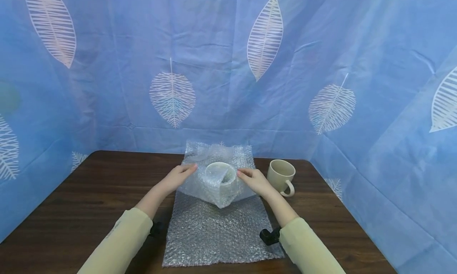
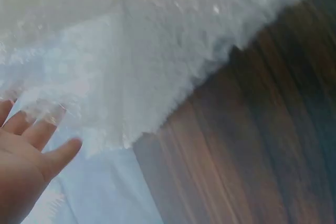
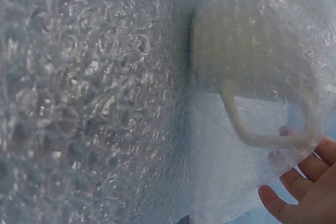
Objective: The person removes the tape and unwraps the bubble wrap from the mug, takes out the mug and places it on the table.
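Observation:
Near the far side of the table, a pale mug stands mouth up, with a raised sheet of bubble wrap folded around it and partly over its mouth. In the right wrist view its handle shows through the plastic. My left hand touches the wrap left of the mug, its fingers reaching behind the film and the thumb apart. On the opposite side my right hand touches the wrap beside the handle, with extended fingers partly seen through it.
A second cream mug stands uncovered to the right, close by my right hand, its handle toward me. The bubble wrap sheet lies along the dark wooden table toward me. A blue leaf-patterned curtain hangs behind and at both sides.

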`<state>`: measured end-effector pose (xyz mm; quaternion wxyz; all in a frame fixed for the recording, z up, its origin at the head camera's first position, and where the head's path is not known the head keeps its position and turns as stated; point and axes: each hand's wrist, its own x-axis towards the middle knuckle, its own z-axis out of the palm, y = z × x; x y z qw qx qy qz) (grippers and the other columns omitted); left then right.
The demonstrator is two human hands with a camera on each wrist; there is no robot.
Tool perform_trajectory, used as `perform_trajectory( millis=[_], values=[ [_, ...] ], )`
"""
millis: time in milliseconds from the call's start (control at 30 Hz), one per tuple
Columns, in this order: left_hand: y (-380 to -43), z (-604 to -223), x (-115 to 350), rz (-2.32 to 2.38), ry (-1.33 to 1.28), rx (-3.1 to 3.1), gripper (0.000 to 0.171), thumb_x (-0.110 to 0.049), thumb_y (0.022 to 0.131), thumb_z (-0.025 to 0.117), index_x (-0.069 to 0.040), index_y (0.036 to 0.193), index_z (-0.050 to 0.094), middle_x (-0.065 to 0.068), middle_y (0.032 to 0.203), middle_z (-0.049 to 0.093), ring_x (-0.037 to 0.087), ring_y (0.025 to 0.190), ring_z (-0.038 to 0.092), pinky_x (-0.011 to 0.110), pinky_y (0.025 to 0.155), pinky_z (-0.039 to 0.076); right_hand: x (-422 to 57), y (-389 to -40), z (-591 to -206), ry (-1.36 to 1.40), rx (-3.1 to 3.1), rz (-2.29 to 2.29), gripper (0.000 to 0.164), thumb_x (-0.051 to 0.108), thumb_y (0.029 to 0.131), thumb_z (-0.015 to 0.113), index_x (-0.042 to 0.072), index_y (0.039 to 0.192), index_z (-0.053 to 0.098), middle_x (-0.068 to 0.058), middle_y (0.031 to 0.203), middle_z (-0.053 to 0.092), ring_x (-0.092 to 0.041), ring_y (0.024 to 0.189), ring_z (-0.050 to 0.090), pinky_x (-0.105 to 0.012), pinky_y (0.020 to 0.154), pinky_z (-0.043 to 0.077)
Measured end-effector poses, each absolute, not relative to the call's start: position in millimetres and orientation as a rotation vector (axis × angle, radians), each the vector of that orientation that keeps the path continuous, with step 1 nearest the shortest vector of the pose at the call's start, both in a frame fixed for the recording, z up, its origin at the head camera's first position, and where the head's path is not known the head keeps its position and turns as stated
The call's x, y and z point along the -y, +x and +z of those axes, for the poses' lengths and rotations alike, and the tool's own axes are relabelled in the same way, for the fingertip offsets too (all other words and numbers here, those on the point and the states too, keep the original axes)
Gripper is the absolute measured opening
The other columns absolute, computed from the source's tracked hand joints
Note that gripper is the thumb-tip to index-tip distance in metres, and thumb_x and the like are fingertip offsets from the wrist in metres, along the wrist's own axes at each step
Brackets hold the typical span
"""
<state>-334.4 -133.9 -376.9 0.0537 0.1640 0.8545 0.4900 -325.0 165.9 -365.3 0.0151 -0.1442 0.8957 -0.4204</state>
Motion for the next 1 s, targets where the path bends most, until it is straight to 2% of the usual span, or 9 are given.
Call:
perform_trajectory(
  millis=[167, 267, 367, 467, 567, 667, 733, 800, 1000],
  values=[
    [-325.9, -370.0, 127.2, 1.463, 0.551, -2.638, 0.061, -0.046, 0.098, 0.051, 0.0, 0.138, 0.049, 0.021, 0.134, 0.05, 0.037, 0.12, 0.049, 0.053, 0.093, 0.043, -165.8, -325.1, -363.0, -0.46, -2.803, -1.31, 0.049, 0.034, 0.1, 0.053, 0.0, 0.135, 0.053, -0.016, 0.132, 0.055, -0.035, 0.121, 0.05, -0.05, 0.095, 0.043],
    [-322.4, -368.1, 126.3, 1.48, 0.621, -2.668, 0.051, -0.039, 0.096, 0.057, -0.001, 0.131, 0.057, 0.013, 0.114, 0.061, 0.026, 0.094, 0.057, 0.043, 0.075, 0.049, -165.8, -324.3, -361.7, -0.452, -2.824, -1.321, 0.048, 0.031, 0.099, 0.056, -0.001, 0.135, 0.053, -0.017, 0.129, 0.058, -0.034, 0.118, 0.053, -0.048, 0.093, 0.045],
    [-321.4, -367.5, 126.5, 1.535, 0.647, -2.659, 0.043, -0.031, 0.095, 0.062, 0.0, 0.126, 0.061, 0.006, 0.085, 0.057, 0.018, 0.071, 0.048, 0.034, 0.062, 0.042, -166.1, -322.0, -359.9, -0.43, -2.829, -1.347, 0.047, 0.027, 0.097, 0.059, -0.001, 0.135, 0.053, -0.016, 0.125, 0.06, -0.032, 0.114, 0.055, -0.047, 0.091, 0.047],
    [-321.7, -368.0, 126.8, 1.597, 0.63, -2.637, 0.039, -0.027, 0.094, 0.065, 0.0, 0.123, 0.063, 0.004, 0.068, 0.045, 0.017, 0.06, 0.035, 0.032, 0.057, 0.035, -167.0, -320.7, -359.0, -0.41, -2.832, -1.37, 0.046, 0.026, 0.095, 0.062, 0.0, 0.133, 0.055, -0.012, 0.114, 0.065, -0.027, 0.103, 0.06, -0.044, 0.084, 0.05],
    [-321.6, -368.7, 127.6, 1.644, 0.633, -2.606, 0.037, -0.025, 0.093, 0.066, -0.001, 0.121, 0.064, 0.004, 0.068, 0.045, 0.018, 0.059, 0.035, 0.033, 0.056, 0.035, -168.0, -320.1, -359.2, -0.378, -2.828, -1.41, 0.044, 0.025, 0.094, 0.065, 0.0, 0.13, 0.059, -0.007, 0.096, 0.066, -0.019, 0.083, 0.058, -0.036, 0.071, 0.049],
    [-320.1, -368.9, 128.9, 1.666, 0.647, -2.563, 0.036, -0.024, 0.093, 0.066, -0.002, 0.121, 0.063, 0.006, 0.075, 0.053, 0.019, 0.064, 0.044, 0.035, 0.058, 0.041, -169.3, -319.1, -359.2, -0.359, -2.833, -1.458, 0.039, 0.023, 0.093, 0.066, 0.0, 0.124, 0.062, -0.005, 0.085, 0.062, -0.017, 0.071, 0.051, -0.032, 0.062, 0.043],
    [-318.1, -368.2, 129.5, 1.692, 0.655, -2.522, 0.033, -0.022, 0.093, 0.065, -0.002, 0.119, 0.063, 0.007, 0.083, 0.057, 0.021, 0.071, 0.05, 0.037, 0.064, 0.045, -170.7, -317.8, -359.0, -0.351, -2.837, -1.491, 0.034, 0.023, 0.093, 0.066, 0.0, 0.119, 0.064, -0.005, 0.085, 0.062, -0.017, 0.071, 0.051, -0.031, 0.061, 0.042],
    [-316.2, -367.4, 130.0, 1.72, 0.665, -2.486, 0.028, -0.02, 0.093, 0.065, -0.002, 0.115, 0.064, 0.006, 0.089, 0.059, 0.021, 0.079, 0.053, 0.038, 0.07, 0.047, -172.4, -316.3, -358.7, -0.344, -2.836, -1.526, 0.03, 0.023, 0.094, 0.065, 0.001, 0.114, 0.065, -0.004, 0.09, 0.063, -0.018, 0.078, 0.055, -0.032, 0.065, 0.046],
    [-312.0, -365.5, 132.2, 1.776, 0.742, -2.399, 0.018, -0.017, 0.094, 0.064, -0.002, 0.104, 0.061, 0.007, 0.093, 0.062, 0.021, 0.089, 0.057, 0.039, 0.078, 0.048, -180.3, -309.1, -357.2, -0.368, -2.773, -1.65, 0.022, 0.022, 0.095, 0.063, 0.003, 0.107, 0.064, -0.006, 0.1, 0.063, -0.021, 0.095, 0.058, -0.037, 0.079, 0.047]
  ],
)
